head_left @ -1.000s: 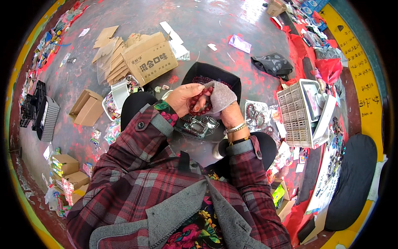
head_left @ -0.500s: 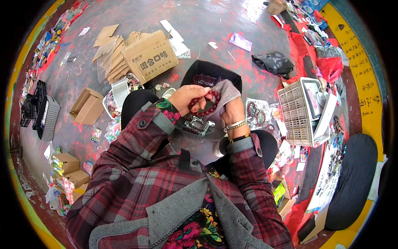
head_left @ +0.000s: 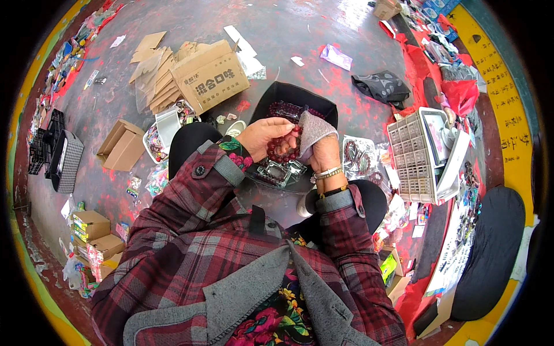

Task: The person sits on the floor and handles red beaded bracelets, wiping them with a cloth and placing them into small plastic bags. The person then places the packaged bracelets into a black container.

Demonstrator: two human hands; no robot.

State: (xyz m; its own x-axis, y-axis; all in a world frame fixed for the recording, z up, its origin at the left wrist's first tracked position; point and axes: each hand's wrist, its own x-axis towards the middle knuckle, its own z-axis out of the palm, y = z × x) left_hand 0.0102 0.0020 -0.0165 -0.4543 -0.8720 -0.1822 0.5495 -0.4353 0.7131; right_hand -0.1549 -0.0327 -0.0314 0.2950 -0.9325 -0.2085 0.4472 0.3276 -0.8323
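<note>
My left hand (head_left: 264, 137) pinches a dark red bead bracelet (head_left: 293, 151), which hangs down from the fingertips. My right hand (head_left: 324, 154) is wrapped in a greyish cloth (head_left: 315, 130) that meets the bracelet's right side; most of its fingers are hidden under the fabric. Both hands are over a black bin (head_left: 316, 105) between my knees. Inside the bin lie more dark red beads (head_left: 287, 111) in clear packing, and clear plastic packs (head_left: 277, 173) sit in its near part.
An open cardboard box (head_left: 210, 81) with flattened cardboard stands beyond my left hand. A smaller carton (head_left: 121, 147) is at left. Bagged bracelets (head_left: 359, 155) lie right of the bin, beside a white plastic basket (head_left: 404, 155). A black bag (head_left: 381, 87) rests farther off.
The bracelet, earlier held as a wide open loop, now hangs narrower and lower. The cloth has been drawn up into a peak over my right fingers, close to my left fingertips.
</note>
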